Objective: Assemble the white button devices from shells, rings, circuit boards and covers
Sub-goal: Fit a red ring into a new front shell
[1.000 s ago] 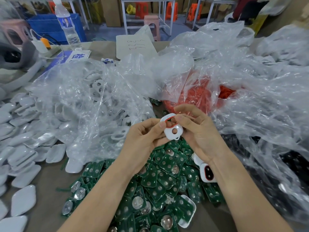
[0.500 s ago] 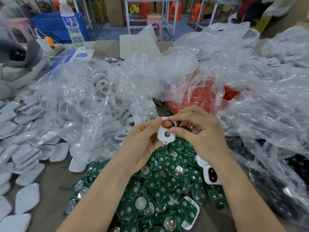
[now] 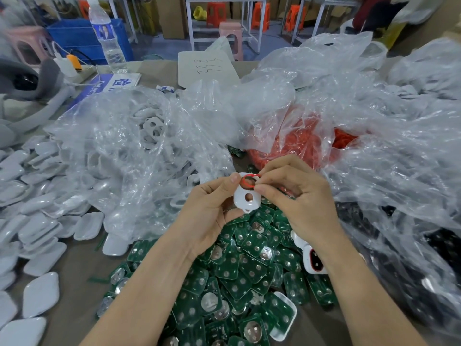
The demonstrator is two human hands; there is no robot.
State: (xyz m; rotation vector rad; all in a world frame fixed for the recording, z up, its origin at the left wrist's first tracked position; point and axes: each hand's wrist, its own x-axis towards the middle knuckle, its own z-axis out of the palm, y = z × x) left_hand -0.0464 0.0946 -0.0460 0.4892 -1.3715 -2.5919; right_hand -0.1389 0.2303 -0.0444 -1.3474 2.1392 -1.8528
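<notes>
Hanging above the heap of green circuit boards (image 3: 239, 273), a white shell (image 3: 245, 204) is held between both hands. It is gripped by the left hand (image 3: 212, 213) from its left side, with the thumb tip at the upper edge and the rest of the hand curled under it. A red ring (image 3: 250, 181) is laid over the larger upper opening of the shell, and it is pinched at its right edge by the thumb and a fingertip of the right hand (image 3: 304, 203); the other fingers (image 3: 291, 181) of that hand are bent loosely. The smaller round hole is seen uncovered below the ring. On the table (image 3: 74, 290), white covers (image 3: 41, 293) are spread at the left, and a bag of red rings (image 3: 301, 146) is seen just behind the hands.
</notes>
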